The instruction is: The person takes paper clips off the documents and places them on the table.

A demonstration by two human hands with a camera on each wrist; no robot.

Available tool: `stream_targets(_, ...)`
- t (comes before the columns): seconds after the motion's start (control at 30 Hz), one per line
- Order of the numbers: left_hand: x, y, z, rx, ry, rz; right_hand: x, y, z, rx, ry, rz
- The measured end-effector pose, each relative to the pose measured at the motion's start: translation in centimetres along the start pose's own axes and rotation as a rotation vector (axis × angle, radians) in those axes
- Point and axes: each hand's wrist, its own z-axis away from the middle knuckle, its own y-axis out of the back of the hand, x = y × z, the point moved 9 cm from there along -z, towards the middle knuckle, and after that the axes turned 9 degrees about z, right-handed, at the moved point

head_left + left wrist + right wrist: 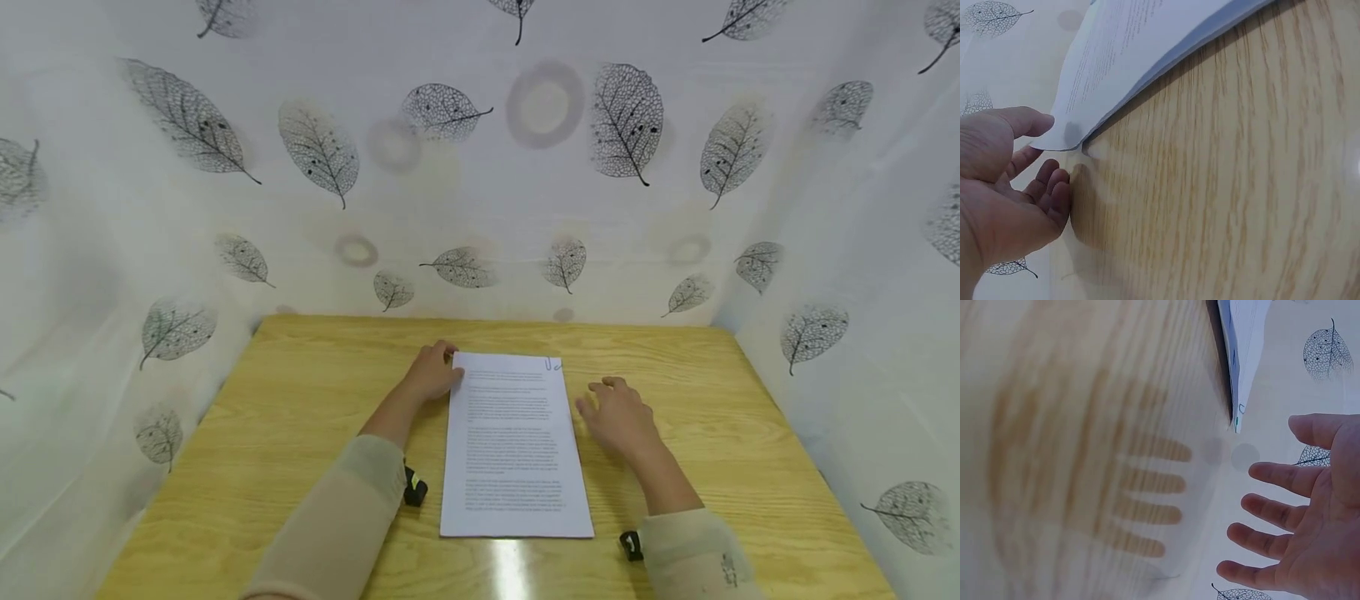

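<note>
Pale beige cloth sleeves (pixel 330 525) come closest, one on each arm, over a shiny yellow wood-grain surface (pixel 292 433). Between the arms lies a flat stack of white printed paper (pixel 510 450). Some of the work looks done: the sheets sit in one neat pile, and what look like thin wire paper clips (pixel 552 364) are at its far right corner. The far left corner is in the left hand (pixel 429 372), so the work there looks unfinished. That arm reaches forward, with the thumb on top of the paper and a finger under it, pinching the corner so it bends a little. The right hand (pixel 618 417) hangs beside the stack, to its right, fingers spread and nearly straight, holding nothing. It does not touch the paper.
</note>
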Motion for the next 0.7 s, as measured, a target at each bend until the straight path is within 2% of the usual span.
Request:
stream_targets(0.2, -0.1, -0.3, -0.3, -0.008, -0.032, 0.118, -0.1, 0.3, 0.0, -0.001, 0.01, -0.025)
stream_targets(0.4, -1.3, -0.3, -0.1, -0.026, -0.028, 0.233, -0.3, 0.6, 0.0, -0.003, 0.042, -0.05)
stream_targets(0.53, -2.0, -0.2, 0.2, -0.034, -0.029, 0.316, -0.5, 0.6, -0.1, -0.023, 0.072, -0.109)
stream_targets(0.7, -2.2, -0.2, 0.3, -0.064, -0.049, 0.391, -0.7, 0.9, -0.2, -0.057, 0.093, -0.202)
